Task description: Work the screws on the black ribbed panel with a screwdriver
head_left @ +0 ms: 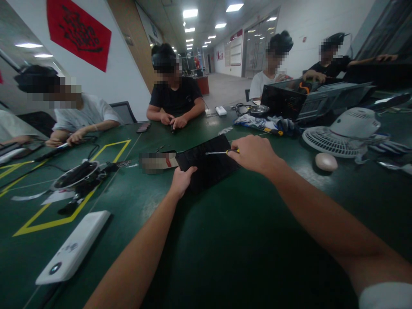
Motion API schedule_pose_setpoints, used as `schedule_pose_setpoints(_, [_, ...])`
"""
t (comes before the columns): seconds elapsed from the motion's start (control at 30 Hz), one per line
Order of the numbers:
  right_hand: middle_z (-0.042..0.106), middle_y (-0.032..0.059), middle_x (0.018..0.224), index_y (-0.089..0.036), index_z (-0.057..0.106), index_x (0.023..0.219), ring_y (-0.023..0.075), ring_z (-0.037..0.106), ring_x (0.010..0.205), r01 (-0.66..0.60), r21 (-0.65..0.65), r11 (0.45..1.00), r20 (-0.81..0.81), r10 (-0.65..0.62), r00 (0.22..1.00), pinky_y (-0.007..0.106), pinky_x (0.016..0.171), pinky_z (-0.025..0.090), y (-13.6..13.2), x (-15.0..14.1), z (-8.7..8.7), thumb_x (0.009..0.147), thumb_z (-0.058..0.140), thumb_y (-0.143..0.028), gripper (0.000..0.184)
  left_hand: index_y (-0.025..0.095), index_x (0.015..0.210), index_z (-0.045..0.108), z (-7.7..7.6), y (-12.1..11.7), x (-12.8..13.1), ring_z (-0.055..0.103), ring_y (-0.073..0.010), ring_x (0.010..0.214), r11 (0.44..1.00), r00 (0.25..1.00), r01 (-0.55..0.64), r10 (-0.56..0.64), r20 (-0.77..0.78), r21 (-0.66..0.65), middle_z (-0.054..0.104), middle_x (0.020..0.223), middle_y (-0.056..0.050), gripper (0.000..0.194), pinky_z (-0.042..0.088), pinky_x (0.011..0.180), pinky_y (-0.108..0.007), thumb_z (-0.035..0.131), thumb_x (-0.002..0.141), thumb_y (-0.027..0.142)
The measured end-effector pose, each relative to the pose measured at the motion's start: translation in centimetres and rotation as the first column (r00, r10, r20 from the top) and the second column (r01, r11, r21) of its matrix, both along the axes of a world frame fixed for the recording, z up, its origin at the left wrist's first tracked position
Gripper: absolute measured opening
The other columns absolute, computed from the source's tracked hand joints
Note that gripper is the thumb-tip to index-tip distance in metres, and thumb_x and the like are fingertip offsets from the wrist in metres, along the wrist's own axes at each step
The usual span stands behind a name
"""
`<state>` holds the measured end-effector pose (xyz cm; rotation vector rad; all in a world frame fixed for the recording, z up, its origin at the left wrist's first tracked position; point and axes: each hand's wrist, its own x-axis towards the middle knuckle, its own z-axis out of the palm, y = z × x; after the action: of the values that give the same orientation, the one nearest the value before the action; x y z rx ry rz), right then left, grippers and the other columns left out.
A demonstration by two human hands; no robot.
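A flat black panel [209,165] lies tilted in front of me over the green table. My left hand [182,179] grips its near left edge, thumb on top. In my right hand [255,153] is a screwdriver [216,152] with a yellow and dark handle and a thin metal shaft. The shaft points left across the panel's upper part; whether its tip touches the surface I cannot tell. Beside the panel's left end lies a small beige box [157,163], partly blurred out.
A white power bank [75,246] lies at the near left, with a dish of cables and dark parts [77,174] beyond it. On the right are a white fan [344,131], a computer mouse [326,162], gloves [267,123] and an open computer case [322,98]. Several people sit around the table [225,240].
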<state>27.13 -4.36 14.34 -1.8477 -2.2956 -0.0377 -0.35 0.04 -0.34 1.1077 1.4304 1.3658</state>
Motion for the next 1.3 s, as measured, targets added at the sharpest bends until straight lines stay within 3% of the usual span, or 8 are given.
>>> schedule_pose_setpoints(0.17, [0.082,0.0223,0.119,-0.017,0.085,0.118,0.0402,0.077,0.113,-0.002,-0.088,0.996,0.054,0.007,0.998,0.049,0.089,0.056,0.3,0.5,0.2,0.113,0.044,-0.046,0.05,0.017,0.097,0.082,0.0,0.0,0.0,0.08,-0.0306,0.091,1.0,1.0,0.001,0.0,0.018,-0.011,0.085,0.097,-0.011,0.042,0.063,0.095,-0.044,0.092,0.06,0.036])
schedule_pose_setpoints(0.27, [0.082,0.0207,0.116,-0.018,0.084,0.116,0.04,0.077,0.112,0.001,-0.106,0.994,0.039,0.003,0.999,0.048,0.086,0.055,0.7,1.1,0.2,0.111,0.047,-0.052,0.05,0.016,0.097,0.082,0.0,0.0,-0.1,0.08,-0.0312,0.093,1.0,1.0,0.007,-0.007,0.014,0.001,0.085,0.095,-0.011,0.042,0.063,0.095,-0.044,0.091,0.061,0.035])
schedule_pose_setpoints(0.33, [0.082,0.0183,0.115,-0.021,0.083,0.118,0.0395,0.076,0.11,-0.008,-0.087,0.996,0.018,0.01,1.0,0.045,0.083,0.054,0.8,1.5,0.1,0.104,0.061,-0.056,0.044,0.016,0.096,0.082,0.0,0.0,-0.1,0.08,-0.0311,0.091,1.0,1.0,0.002,-0.002,0.004,0.004,0.084,0.094,-0.01,0.041,0.063,0.094,-0.044,0.091,0.061,0.036])
schedule_pose_setpoints(0.43, [0.083,0.0143,0.113,-0.024,0.08,0.123,0.0367,0.076,0.107,-0.026,-0.031,0.999,0.002,0.026,1.0,0.041,0.079,0.051,0.9,1.8,-0.1,0.095,0.076,-0.045,0.036,0.017,0.095,0.081,0.0,0.0,0.0,0.079,-0.0304,0.088,1.0,1.0,-0.012,0.012,-0.009,-0.002,0.084,0.093,-0.01,0.041,0.063,0.09,-0.043,0.091,0.061,0.038])
schedule_pose_setpoints(0.8, [0.083,0.0088,0.108,-0.028,0.082,0.112,0.0321,0.074,0.103,-0.024,0.074,0.997,-0.01,0.025,1.0,0.037,0.073,0.04,0.4,1.1,0.0,0.097,0.075,-0.032,0.017,0.017,0.096,0.081,0.0,0.1,-0.1,0.079,-0.0307,0.091,1.0,1.0,0.02,-0.02,-0.013,-0.003,0.084,0.095,-0.01,0.043,0.062,0.096,-0.046,0.092,0.061,0.04])
schedule_pose_setpoints(1.3, [0.084,0.0096,0.114,-0.029,0.083,0.116,0.0354,0.075,0.109,-0.052,0.102,0.993,0.014,0.05,0.999,0.039,0.076,0.043,0.3,0.8,-0.3,0.095,0.076,-0.029,0.022,0.017,0.096,0.08,-0.2,0.1,-0.2,0.079,-0.0308,0.09,1.0,1.0,0.019,-0.019,-0.001,0.009,0.083,0.092,-0.009,0.044,0.062,0.094,-0.045,0.092,0.061,0.04])
